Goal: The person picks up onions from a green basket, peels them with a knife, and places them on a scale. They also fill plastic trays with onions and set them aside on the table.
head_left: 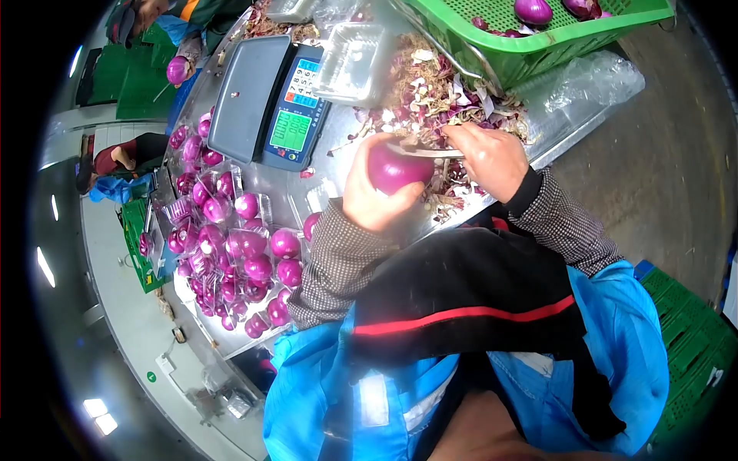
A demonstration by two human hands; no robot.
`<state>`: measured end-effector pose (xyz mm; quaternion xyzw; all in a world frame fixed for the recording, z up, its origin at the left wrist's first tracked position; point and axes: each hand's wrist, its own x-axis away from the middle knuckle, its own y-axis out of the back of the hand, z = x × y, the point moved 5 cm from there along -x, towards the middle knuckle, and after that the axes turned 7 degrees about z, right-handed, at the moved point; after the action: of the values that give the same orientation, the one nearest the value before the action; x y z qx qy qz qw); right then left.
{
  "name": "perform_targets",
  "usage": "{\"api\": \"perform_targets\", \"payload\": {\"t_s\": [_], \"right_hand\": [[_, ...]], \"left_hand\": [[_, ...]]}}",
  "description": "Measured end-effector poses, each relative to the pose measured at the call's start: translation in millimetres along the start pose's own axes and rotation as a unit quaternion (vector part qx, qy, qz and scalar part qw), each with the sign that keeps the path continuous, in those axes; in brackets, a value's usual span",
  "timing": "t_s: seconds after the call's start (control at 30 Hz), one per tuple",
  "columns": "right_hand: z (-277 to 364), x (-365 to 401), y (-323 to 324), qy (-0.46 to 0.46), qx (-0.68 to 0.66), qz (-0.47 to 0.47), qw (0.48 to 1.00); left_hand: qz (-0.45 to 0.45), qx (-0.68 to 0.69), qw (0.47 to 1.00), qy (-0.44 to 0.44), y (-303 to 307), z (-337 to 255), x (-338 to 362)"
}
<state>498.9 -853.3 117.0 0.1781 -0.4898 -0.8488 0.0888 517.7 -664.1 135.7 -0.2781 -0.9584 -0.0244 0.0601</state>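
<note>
My left hand (369, 192) is closed around a large peeled red onion (401, 170), its fingers and thumb wrapping the left side and bottom. In my right hand (490, 161) is a small metal knife (438, 153), gripped between thumb and fingers. The blade reaches leftward and lies against the top of the onion. Part of the handle is hidden by the fingers. Dry onion skins and trimmings (430, 96) are heaped on the metal table just beyond and under both hands.
A digital scale (265, 107) and a clear plastic tray (354, 63) stand at left. Packed red onions (231, 238) cover the table's left end. A green crate (530, 46) with onions is at the far right, beside plastic film (600, 81). A co-worker's hand holds another onion (178, 70).
</note>
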Motion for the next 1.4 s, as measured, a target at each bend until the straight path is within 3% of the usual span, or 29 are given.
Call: {"api": "perform_targets", "payload": {"t_s": [0.2,0.23,0.3,0.33,0.43,0.5,0.57,0.6,0.67,0.73,0.93,1.07,1.1,1.2,1.23,1.3,1.33,1.4], "right_hand": [[-5,11,-6,-0.045,-0.1,-0.001,0.994],[-5,11,-10,-0.064,-0.21,0.022,0.975],[-1,12,-23,-0.1,-0.422,0.068,0.899],[-5,15,-44,-0.097,-0.514,0.054,0.85],[5,7,-40,-0.155,-0.616,0.087,0.767],[2,6,-41,-0.186,-0.668,0.13,0.709],[1,2,-37,-0.189,-0.619,0.136,0.75],[-1,1,-33,-0.151,-0.54,0.086,0.824],[2,0,-24,-0.068,-0.357,-0.018,0.932],[12,8,-6,-0.041,-0.224,-0.042,0.973],[27,3,3,-0.038,-0.03,0.002,0.999],[12,9,-13,-0.051,-0.021,0.018,0.998],[5,14,-15,-0.106,-0.024,0.06,0.992],[-14,21,-23,-0.094,-0.105,-0.008,0.99],[-19,24,-34,-0.125,-0.224,0.032,0.966],[-3,13,-36,-0.184,-0.444,0.11,0.87],[6,5,-40,-0.179,-0.571,0.122,0.792],[18,-3,-57,-0.174,-0.728,0.196,0.633]], "left_hand": [[-0.034,-0.085,0.996,-0.011,-3,-3,0],[-0.063,-0.146,0.987,-0.022,1,-3,0],[-0.117,-0.266,0.956,-0.04,9,4,-1],[-0.118,-0.257,0.958,-0.044,9,8,-2],[-0.069,-0.18,0.981,-0.028,-11,-4,-4],[-0.027,-0.039,0.999,0.022,-12,1,-3],[0.03,0.09,0.994,0.047,-13,15,-5],[0.036,0.107,0.992,0.052,-14,17,-4],[-0.007,-0.006,0.999,0.042,-11,12,-4],[-0.049,-0.084,0.995,0.014,-3,18,-4],[-0.051,-0.222,0.974,-0.004,-5,6,-4],[-0.069,-0.266,0.961,-0.013,-3,0,4],[-0.091,-0.26,0.961,-0.022,4,1,8],[-0.155,-0.213,0.965,-0.019,20,-8,15],[-0.154,-0.224,0.962,-0.04,26,0,15],[-0.125,-0.16,0.979,-0.016,23,12,12],[-0.144,-0.181,0.97,-0.074,19,15,14],[-0.111,-0.202,0.971,-0.068,3,9,21]]}}
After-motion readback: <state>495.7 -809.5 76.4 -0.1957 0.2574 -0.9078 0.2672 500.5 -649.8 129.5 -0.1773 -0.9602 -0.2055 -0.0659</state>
